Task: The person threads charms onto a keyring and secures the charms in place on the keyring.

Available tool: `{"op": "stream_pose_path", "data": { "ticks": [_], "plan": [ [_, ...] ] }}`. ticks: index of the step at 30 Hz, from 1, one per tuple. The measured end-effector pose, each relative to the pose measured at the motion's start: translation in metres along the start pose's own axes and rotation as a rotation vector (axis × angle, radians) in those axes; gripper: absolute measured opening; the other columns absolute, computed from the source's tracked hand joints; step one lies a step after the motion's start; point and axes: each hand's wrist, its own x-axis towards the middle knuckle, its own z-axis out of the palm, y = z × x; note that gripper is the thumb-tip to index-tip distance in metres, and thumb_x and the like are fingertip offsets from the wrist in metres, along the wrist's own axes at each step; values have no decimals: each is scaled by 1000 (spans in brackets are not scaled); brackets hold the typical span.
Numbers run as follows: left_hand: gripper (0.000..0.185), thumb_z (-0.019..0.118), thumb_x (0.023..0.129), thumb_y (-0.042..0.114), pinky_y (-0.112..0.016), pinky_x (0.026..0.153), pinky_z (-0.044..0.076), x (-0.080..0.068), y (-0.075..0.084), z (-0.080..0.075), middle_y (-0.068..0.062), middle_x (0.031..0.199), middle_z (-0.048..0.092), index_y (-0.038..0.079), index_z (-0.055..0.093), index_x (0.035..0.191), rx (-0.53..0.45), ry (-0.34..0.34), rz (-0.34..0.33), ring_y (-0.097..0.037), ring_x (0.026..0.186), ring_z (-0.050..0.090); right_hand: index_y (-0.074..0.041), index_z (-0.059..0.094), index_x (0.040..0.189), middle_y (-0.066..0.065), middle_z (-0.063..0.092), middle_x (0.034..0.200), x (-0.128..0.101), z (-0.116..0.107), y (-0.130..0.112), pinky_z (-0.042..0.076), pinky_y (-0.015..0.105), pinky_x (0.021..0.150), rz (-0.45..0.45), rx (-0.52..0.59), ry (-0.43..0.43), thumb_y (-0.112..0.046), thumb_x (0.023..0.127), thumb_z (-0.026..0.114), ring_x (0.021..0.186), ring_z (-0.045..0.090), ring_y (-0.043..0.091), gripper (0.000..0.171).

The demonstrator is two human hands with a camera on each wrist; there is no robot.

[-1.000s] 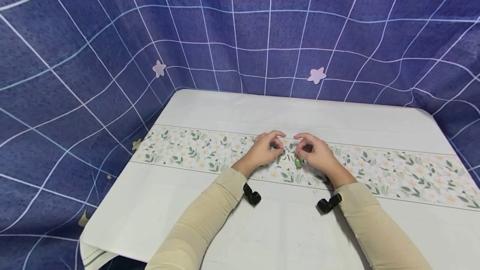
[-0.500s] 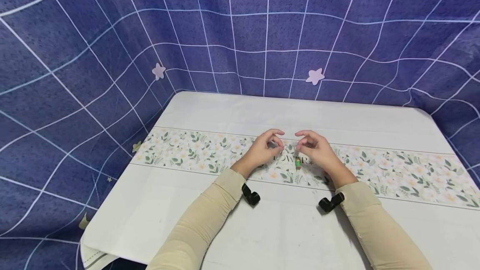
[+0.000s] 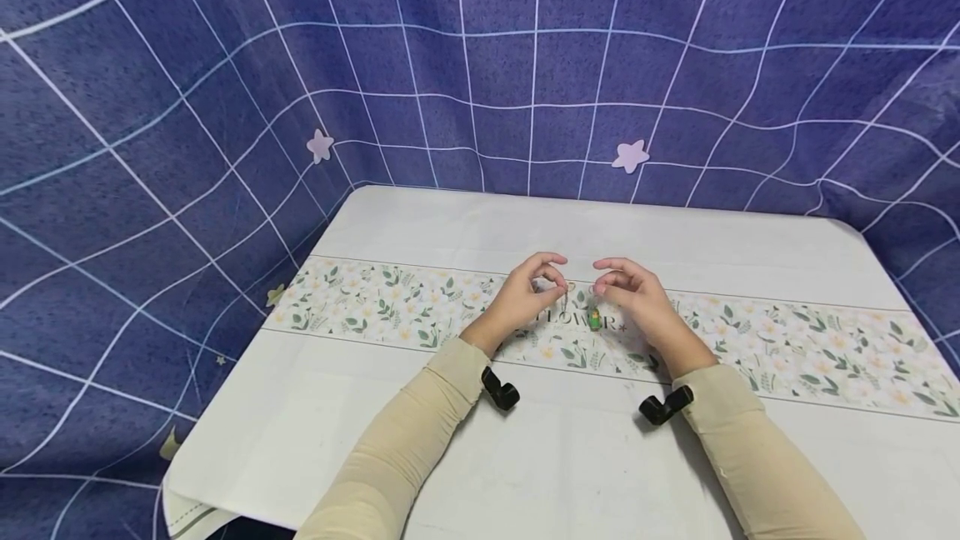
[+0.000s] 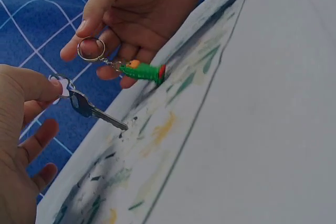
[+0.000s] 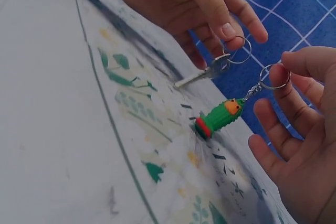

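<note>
My left hand [image 3: 525, 298] pinches a thin metal ring with a single key [image 4: 86, 107] hanging from it, its blade pointing down toward the table. Opposite, my right hand [image 3: 641, 298] holds a split key ring [image 5: 288, 80] between thumb and index finger. From that ring, on a short chain, dangles a green keychain figure [image 5: 223, 116] with an orange face and a red band near its base. The two rings are apart, with a small gap between the hands. In both wrist views the other fingers are spread and loosely bent.
Under the hands runs a floral printed strip [image 3: 420, 307] with dark lettering, across a white-covered table [image 3: 570, 457]. A blue grid-patterned curtain [image 3: 495, 65] surrounds the back and left side. Black wrist cameras [image 3: 501, 390] sit at both cuffs.
Both hands have risen slightly and drawn a little apart, the key and the green keychain moving with them. More of the printed lettering shows between them.
</note>
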Motion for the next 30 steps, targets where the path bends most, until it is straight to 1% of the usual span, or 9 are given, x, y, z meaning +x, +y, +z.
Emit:
{"op": "stream_pose_path", "data": {
  "ticks": [3, 6, 9, 12, 14, 18, 24, 30],
  "plan": [
    [42, 68, 96, 7, -35, 84, 49, 1, 2, 0, -2, 99, 70, 7, 55, 136, -37, -2, -10, -17, 107, 60, 6, 54, 131, -7, 70, 89, 0, 0, -2, 49, 24, 87, -5, 68, 3, -4, 94, 68, 89, 66, 11, 41],
    [41, 68, 97, 9, -45, 95, 49, 1, 4, 0, -4, 100, 71, 8, 56, 136, -69, 0, -21, -16, 117, 57, 2, 57, 127, -4, 71, 90, 0, 0, -2, 52, 23, 86, -7, 141, 7, -1, 94, 66, 89, 68, 12, 34],
    [41, 67, 97, 7, -54, 101, 47, 1, 6, 0, -9, 101, 71, 3, 55, 135, -110, 11, -16, -21, 117, 58, -1, 59, 125, -2, 71, 92, 1, -1, -1, 53, 24, 88, -20, 222, -6, 3, 95, 60, 90, 69, 12, 30],
    [41, 67, 97, 6, -52, 107, 43, 2, 9, 0, -11, 101, 71, 1, 54, 135, -145, 22, -11, -22, 112, 61, -1, 59, 124, -1, 71, 93, 1, -2, -1, 54, 25, 89, -41, 293, -22, 4, 97, 56, 91, 69, 11, 27],
    [40, 67, 97, 6, -46, 107, 44, 2, 11, 0, -9, 101, 71, 1, 54, 135, -167, 23, -17, -21, 108, 63, -1, 58, 124, -1, 72, 94, 1, -2, -1, 55, 26, 89, -52, 323, -33, 4, 99, 55, 92, 70, 11, 26],
    [42, 66, 97, 5, -36, 101, 49, 2, 13, -1, -6, 100, 71, 0, 52, 136, -221, 14, -28, -20, 103, 65, -4, 58, 122, -1, 73, 93, 0, -1, -4, 55, 26, 89, -52, 362, -40, 3, 100, 55, 92, 70, 11, 23],
    [43, 65, 97, 1, -33, 92, 53, 1, 18, 0, -1, 99, 70, -3, 50, 137, -293, 5, -33, -20, 101, 66, -5, 59, 119, 0, 74, 93, 0, 2, -8, 56, 25, 87, -34, 391, -24, 7, 98, 57, 89, 71, 11, 24],
    [41, 64, 96, -3, -32, 89, 54, -1, 26, 1, 2, 97, 69, -2, 51, 135, -326, 7, -44, -16, 97, 66, 0, 56, 121, 0, 74, 94, 0, 4, -10, 56, 26, 86, -45, 411, -17, 8, 96, 60, 91, 70, 12, 26]
  ]
}}
